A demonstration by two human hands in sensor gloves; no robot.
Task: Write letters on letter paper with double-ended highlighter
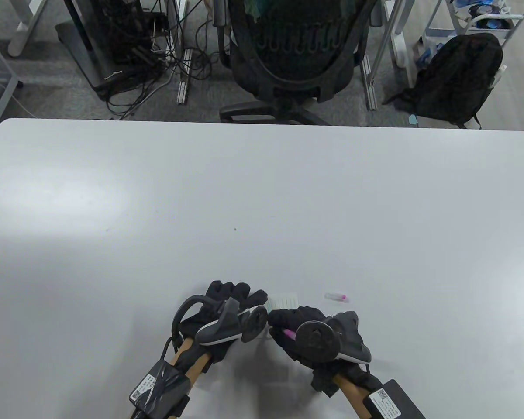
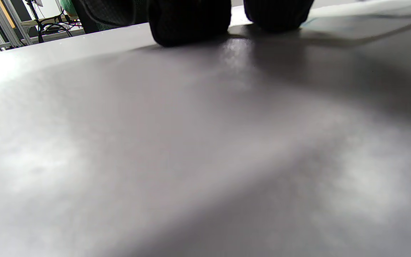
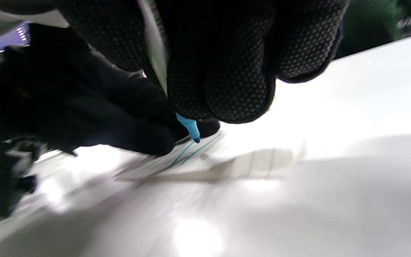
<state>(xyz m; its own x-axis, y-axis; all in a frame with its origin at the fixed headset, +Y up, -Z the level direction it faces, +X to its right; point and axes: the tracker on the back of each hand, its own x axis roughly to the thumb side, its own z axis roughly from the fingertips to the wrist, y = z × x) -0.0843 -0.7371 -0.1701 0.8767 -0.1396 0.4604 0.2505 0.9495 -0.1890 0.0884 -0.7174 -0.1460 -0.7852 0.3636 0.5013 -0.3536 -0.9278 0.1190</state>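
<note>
So the letter paper [image 1: 284, 301] is a small lined sheet near the front edge of the white table [image 1: 262, 196], and everything sits around that. Just left of the paper is the left hand [image 1: 227, 305], fingers laid out pretty much straight and flat, with its fingertips [image 2: 189, 21] pressing down on the table and at least one reaching onto the paper's left edge, not gripping anything. Right at the paper's near edge is the right hand [image 1: 303, 334], curled tight round the double-ended highlighter [image 3: 190, 128]. From the right wrist view the blue tip is down on the paper, right by some thin teal lines, and from above the pink end pokes out the back of the fist. A bit right of the paper there's a little clear cap [image 1: 337, 297] with pink in it, lying on its side, clear of both hands.
</note>
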